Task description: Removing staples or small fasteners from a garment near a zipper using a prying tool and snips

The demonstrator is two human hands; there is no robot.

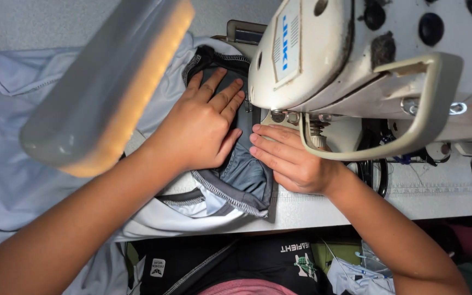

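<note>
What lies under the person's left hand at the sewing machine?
The left hand presses flat on grey fabric with a stitched edge, lying over pale cloth. The needle area under the machine head is hidden.

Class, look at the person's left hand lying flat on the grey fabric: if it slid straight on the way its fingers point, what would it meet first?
The left hand points up-right; it would probably first meet the sewing machine head just beyond its fingertips, though depth is unclear.

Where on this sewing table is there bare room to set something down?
Bare table lies right of the right hand, below the sewing machine. A narrow front strip under the grey garment is free. Left is crowded: pale blue fabric, lamp, left hand.
</note>
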